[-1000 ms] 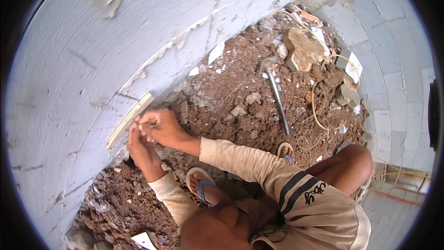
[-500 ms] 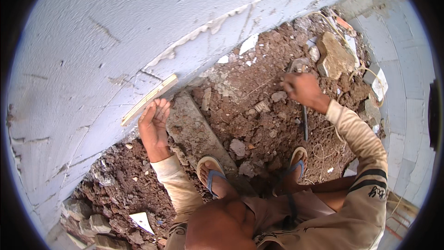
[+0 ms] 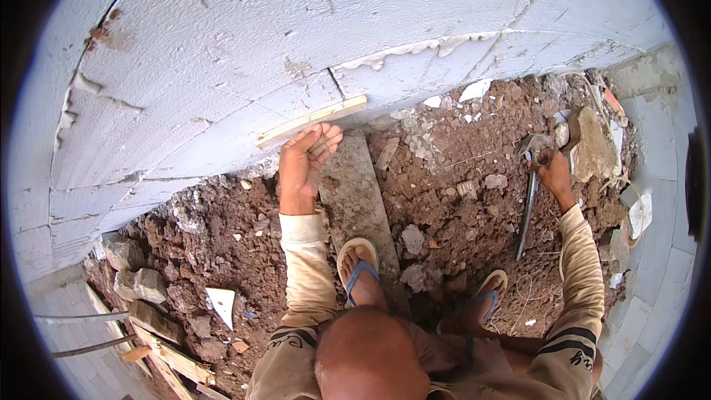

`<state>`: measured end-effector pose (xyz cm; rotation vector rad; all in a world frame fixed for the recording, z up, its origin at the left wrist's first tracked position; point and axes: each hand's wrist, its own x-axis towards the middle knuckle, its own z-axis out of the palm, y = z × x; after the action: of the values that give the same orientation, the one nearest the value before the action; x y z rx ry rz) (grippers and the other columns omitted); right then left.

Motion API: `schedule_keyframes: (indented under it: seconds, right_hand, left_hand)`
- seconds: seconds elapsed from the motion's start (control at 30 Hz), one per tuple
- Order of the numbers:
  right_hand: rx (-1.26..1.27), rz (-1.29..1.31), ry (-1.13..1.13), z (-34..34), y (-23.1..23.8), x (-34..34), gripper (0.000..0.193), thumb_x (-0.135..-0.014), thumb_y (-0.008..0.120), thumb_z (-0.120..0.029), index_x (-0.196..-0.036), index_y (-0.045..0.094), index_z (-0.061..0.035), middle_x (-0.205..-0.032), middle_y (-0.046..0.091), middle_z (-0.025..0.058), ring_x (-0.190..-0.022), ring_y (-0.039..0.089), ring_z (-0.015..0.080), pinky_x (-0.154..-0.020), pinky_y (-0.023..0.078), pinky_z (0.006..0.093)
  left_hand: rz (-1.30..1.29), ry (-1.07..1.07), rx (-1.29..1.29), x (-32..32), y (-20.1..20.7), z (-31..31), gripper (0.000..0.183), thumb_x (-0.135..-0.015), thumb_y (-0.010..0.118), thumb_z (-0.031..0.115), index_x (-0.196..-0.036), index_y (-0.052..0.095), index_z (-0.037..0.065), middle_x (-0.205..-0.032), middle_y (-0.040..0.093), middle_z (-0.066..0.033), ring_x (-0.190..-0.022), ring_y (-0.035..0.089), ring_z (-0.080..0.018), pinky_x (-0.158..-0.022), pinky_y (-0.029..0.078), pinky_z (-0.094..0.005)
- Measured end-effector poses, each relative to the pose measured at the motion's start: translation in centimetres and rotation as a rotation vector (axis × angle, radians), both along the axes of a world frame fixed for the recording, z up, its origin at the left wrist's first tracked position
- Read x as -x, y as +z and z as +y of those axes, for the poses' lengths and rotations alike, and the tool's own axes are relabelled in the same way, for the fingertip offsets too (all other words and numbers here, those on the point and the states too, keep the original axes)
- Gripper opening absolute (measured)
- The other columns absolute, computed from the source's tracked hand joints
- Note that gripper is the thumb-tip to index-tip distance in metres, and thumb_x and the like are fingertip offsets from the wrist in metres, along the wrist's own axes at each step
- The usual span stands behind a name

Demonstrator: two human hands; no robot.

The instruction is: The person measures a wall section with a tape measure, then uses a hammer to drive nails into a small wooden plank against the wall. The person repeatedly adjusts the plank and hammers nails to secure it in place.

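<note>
A thin pale wooden strip (image 3: 326,116) lies slantwise along the foot of the light grey block wall (image 3: 244,37). My left hand (image 3: 307,159) is at its lower edge, fingers curled and closed on it against the wall. Out to the right, my right hand (image 3: 554,170) is closed around the upper part of a hammer (image 3: 529,207), just below its head. The hammer's dark handle points down toward my foot, over the loose soil. My fingers partly cover the hammer's head.
A concrete slab (image 3: 355,200) runs from the wall to my sandalled left foot (image 3: 361,270). Brown clods and rubble (image 3: 452,222) surround it. A large stone (image 3: 590,144) and tile shards lie at right, string near my right foot. Boards (image 3: 174,355) and broken blocks (image 3: 150,286) lie lower left.
The view has shifted, so the wall and soil sit further right. My right hand has closed on the hammer near its head, and the handle is tilted. My left hand stays at the wooden strip.
</note>
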<state>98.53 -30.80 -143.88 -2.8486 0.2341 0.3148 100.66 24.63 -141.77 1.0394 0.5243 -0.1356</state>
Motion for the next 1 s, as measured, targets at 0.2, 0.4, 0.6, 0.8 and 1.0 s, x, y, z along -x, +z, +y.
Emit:
schedule_keyframes:
  seconds: [0.2,0.4,0.6,0.8,1.0]
  right_hand:
    - [-0.617,-0.128,-0.219,-2.5,2.2,0.8,0.02,-0.091,0.073,-0.014,-0.104,0.072,0.0014,-0.088,0.074,0.0016,-0.075,0.061,0.0112,-0.071,0.047,0.0291]
    - [-0.498,-0.408,-0.278,1.5,11.3,0.2,0.028,-0.094,0.071,-0.011,-0.118,0.069,0.003,-0.101,0.074,0.0056,-0.092,0.061,0.0107,-0.086,0.045,0.0276]
    - [-0.515,-0.697,-0.15,2.9,16.1,0.3,0.029,-0.097,0.07,-0.016,-0.119,0.069,0.002,-0.112,0.072,0.006,-0.108,0.062,0.0158,-0.102,0.044,0.0343]
    - [-0.77,-1.058,-0.161,9.4,19.1,0.2,0.052,-0.106,0.058,-0.031,-0.144,0.045,0.0013,-0.116,0.062,0.0119,-0.106,0.061,0.0202,-0.093,0.049,0.0322]
    - [-1.319,-0.836,-0.201,17.9,18.2,2.2,0.048,-0.109,0.043,-0.048,-0.122,0.055,-0.0031,-0.079,0.042,-0.0021,-0.065,0.041,0.0071,-0.056,0.035,0.0228]
  left_hand:
    - [0.003,-0.062,0.019,-0.3,0.4,0.0,0.024,-0.099,0.063,0.016,-0.113,0.067,-0.004,-0.111,0.074,-0.0199,-0.103,0.073,-0.0289,-0.092,0.057,-0.0356]
    - [-0.002,-0.051,0.026,0.0,0.2,0.4,0.024,-0.1,0.062,0.015,-0.113,0.067,-0.004,-0.112,0.074,-0.0202,-0.104,0.073,-0.0287,-0.093,0.057,-0.0358]
    - [-0.035,-0.035,0.012,0.1,0.7,-0.1,0.024,-0.1,0.062,0.016,-0.113,0.068,-0.004,-0.117,0.073,-0.0192,-0.114,0.069,-0.0264,-0.096,0.055,-0.0359]
    - [-0.052,-0.025,0.033,0.3,0.5,0.0,0.024,-0.1,0.062,0.015,-0.113,0.068,-0.004,-0.122,0.071,-0.0192,-0.113,0.069,-0.0257,-0.096,0.054,-0.0357]
    - [-0.033,0.022,0.022,0.4,1.0,-0.8,0.025,-0.1,0.061,0.014,-0.114,0.068,-0.005,-0.122,0.071,-0.0194,-0.113,0.068,-0.0265,-0.095,0.054,-0.0345]
